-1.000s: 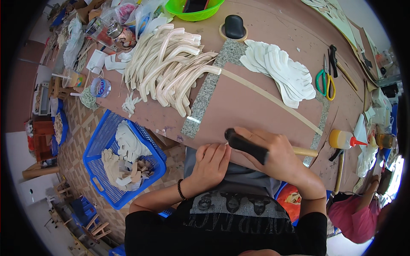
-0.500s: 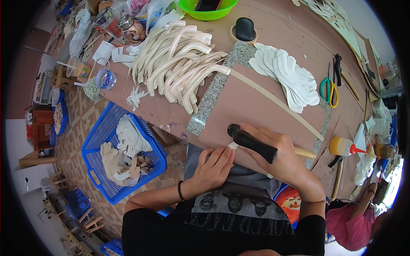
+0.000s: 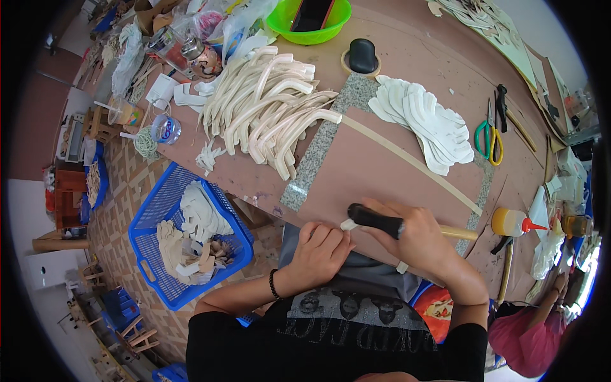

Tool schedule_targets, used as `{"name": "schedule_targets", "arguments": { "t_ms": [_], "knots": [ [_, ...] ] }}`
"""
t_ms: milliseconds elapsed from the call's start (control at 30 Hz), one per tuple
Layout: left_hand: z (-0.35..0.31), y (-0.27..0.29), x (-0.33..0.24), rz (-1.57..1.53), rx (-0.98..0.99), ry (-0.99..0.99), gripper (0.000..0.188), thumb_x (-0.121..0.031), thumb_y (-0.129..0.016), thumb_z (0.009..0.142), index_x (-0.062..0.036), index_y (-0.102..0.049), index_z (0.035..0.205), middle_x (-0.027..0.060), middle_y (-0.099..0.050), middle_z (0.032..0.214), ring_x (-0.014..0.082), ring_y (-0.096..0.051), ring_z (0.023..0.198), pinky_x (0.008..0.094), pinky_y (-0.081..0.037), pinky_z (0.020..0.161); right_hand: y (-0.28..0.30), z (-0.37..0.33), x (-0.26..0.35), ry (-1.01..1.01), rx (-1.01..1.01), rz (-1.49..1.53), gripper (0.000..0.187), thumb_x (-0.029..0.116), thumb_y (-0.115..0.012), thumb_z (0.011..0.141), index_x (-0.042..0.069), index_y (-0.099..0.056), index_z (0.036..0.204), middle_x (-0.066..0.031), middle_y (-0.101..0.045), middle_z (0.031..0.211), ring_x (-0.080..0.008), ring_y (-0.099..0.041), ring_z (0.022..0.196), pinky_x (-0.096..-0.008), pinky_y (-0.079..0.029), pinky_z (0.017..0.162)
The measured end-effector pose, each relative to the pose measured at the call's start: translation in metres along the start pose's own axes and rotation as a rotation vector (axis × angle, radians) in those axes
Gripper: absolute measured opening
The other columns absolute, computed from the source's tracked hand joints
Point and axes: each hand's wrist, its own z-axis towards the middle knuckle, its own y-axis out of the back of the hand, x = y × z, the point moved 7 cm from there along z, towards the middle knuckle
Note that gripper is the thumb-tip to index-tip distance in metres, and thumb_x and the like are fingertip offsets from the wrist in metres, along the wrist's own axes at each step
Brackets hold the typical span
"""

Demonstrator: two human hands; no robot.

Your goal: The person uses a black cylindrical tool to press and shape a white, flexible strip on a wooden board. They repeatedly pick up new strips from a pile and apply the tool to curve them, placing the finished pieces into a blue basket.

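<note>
White strip (image 3: 348,225) at the near edge of a brown board (image 3: 382,159), one end poking out by the hammer (image 3: 375,221); a 2nd pale end (image 3: 402,267) shows at 4 o'clock, can't tell if same pc. R hand (image 3: 417,240) wrapped round hammer nr its black head, wood handle out to 3, prob. for control. L hand (image 3: 321,251) at 7-8 o'clock, fingers bent & together, tips right by strip; can't tell if pinching, maybe there to steady it.

Board lies over grey speckled slab (image 3: 315,153), prob. firm backing. Fanned white pieces (image 3: 423,124) at 1, curved strips (image 3: 267,114) at 11, likely kept w/in reach. Scissors (image 3: 489,141) at 2, squeeze bottle (image 3: 507,221) at 3, green bowl (image 3: 309,35) nr 12, all on brown table (image 3: 407,44).

Room: blue basket (image 3: 149,254) w/ scraps at 9, patterned floor (image 3: 114,239) beyond; person in pink top (image 3: 527,337) at 4.
</note>
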Motion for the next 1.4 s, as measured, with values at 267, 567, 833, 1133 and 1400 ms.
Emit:
{"name": "schedule_targets", "arguments": {
  "t_ms": [267,567,833,1133,1400],
  "knots": [
    [0.063,-0.043,0.006,-0.529,0.164,-0.008,0.023,-0.017,-0.080,0.083,-0.0094,-0.065,0.099,0.0047,-0.059,0.102,0.0264,-0.057,0.100,0.0400,-0.039,0.092,0.037,-0.082,-0.078,-0.555,-0.196,0.048,0.040,0.011,-0.073,0.096,0.002,-0.065,0.134,-0.0119,-0.074,0.104,-0.0180,-0.068,0.090,-0.0330,-0.054,0.082],
    [0.074,0.040,0.158,-0.728,-0.116,0.397,0.013,-0.003,-0.079,0.087,-0.0047,-0.066,0.090,0.0050,-0.068,0.088,0.0163,-0.065,0.079,0.0286,-0.052,0.073,0.028,-0.103,-0.092,-0.667,-0.256,0.322,0.040,0.009,-0.071,0.098,-0.002,-0.062,0.136,-0.0059,-0.071,0.116,-0.0111,-0.062,0.101,-0.0278,-0.050,0.091],
    [0.076,0.084,0.218,0.236,-0.370,0.313,0.016,-0.015,-0.075,0.090,-0.0073,-0.070,0.103,0.0111,-0.062,0.116,0.0332,-0.056,0.112,0.0466,-0.039,0.098,0.024,-0.107,-0.095,-0.697,-0.339,0.395,0.036,0.014,-0.074,0.096,0.002,-0.067,0.129,-0.0132,-0.073,0.108,-0.0211,-0.068,0.091,-0.0335,-0.054,0.083],
    [0.201,-0.057,0.039,-0.318,-0.097,-0.358,0.020,-0.010,-0.078,0.084,-0.0039,-0.071,0.102,0.0066,-0.065,0.104,0.0280,-0.061,0.100,0.0421,-0.044,0.091,0.035,-0.097,-0.085,-0.569,-0.346,0.317,0.039,0.013,-0.077,0.093,0.001,-0.068,0.129,-0.0165,-0.077,0.095,-0.0309,-0.074,0.080,-0.0369,-0.057,0.075],
    [0.250,-0.119,0.025,-0.207,0.086,-0.373,0.023,-0.013,-0.077,0.086,-0.0050,-0.071,0.106,0.0066,-0.060,0.099,0.0264,-0.058,0.096,0.0413,-0.042,0.090,0.041,-0.093,-0.092,-0.553,-0.289,0.231,0.049,0.022,-0.076,0.093,0.003,-0.064,0.136,-0.0190,-0.071,0.120,-0.0378,-0.070,0.101,-0.0432,-0.056,0.086]
  ]
}}
